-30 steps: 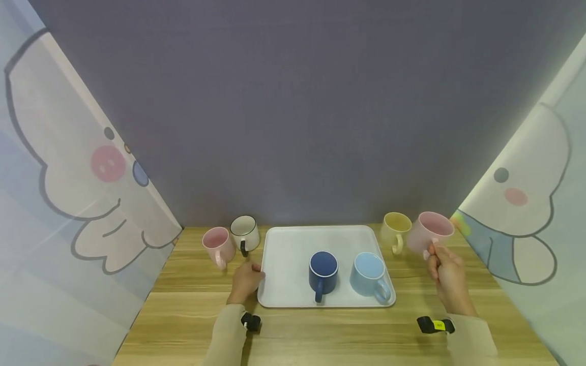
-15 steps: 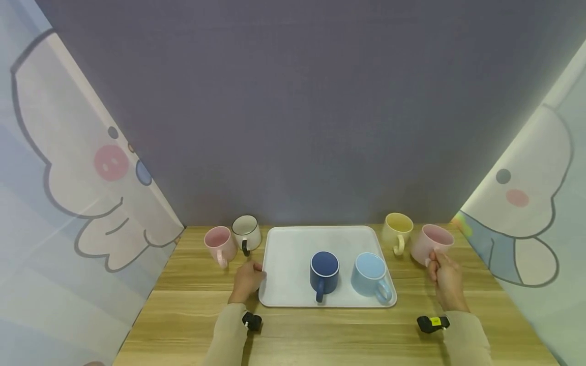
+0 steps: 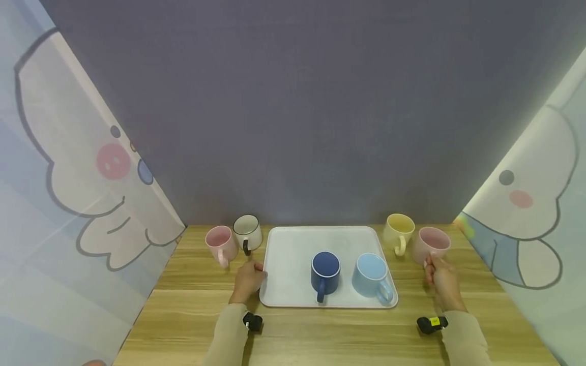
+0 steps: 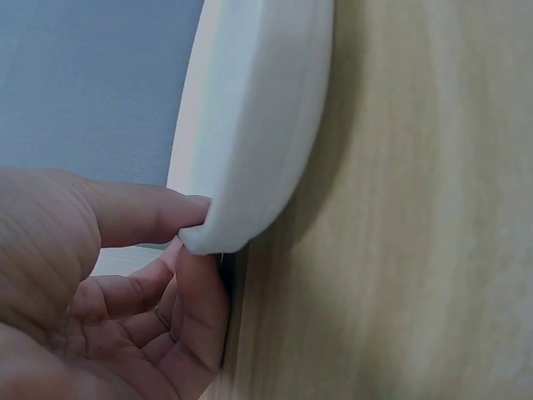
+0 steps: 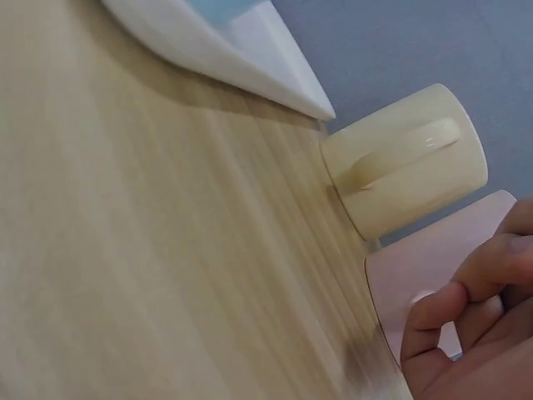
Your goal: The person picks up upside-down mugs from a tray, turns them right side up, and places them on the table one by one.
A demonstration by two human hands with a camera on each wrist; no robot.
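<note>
A white tray (image 3: 293, 239) lies mid-table with a dark blue mug (image 3: 325, 271) and a light blue mug (image 3: 372, 275) on its near half. My left hand (image 3: 248, 281) pinches the tray's left edge (image 4: 258, 125), thumb on top and fingers (image 4: 179, 283) beneath. My right hand (image 3: 440, 282) grips a pink mug (image 3: 430, 245) by its handle, right of the tray. This pink mug (image 5: 433, 283) is upright, low at the tabletop, close beside a yellow mug (image 5: 408, 167). I cannot tell whether its base touches the wood.
The yellow mug (image 3: 398, 231) stands off the tray's far right corner. Another pink mug (image 3: 220, 244) and a white mug with a black handle (image 3: 247, 233) stand left of the tray. A purple back wall and cartoon side panels enclose the wooden table (image 3: 320, 330).
My right hand has lowered the pink mug from the air down to table level beside the yellow mug. My left hand has stayed on the tray's edge.
</note>
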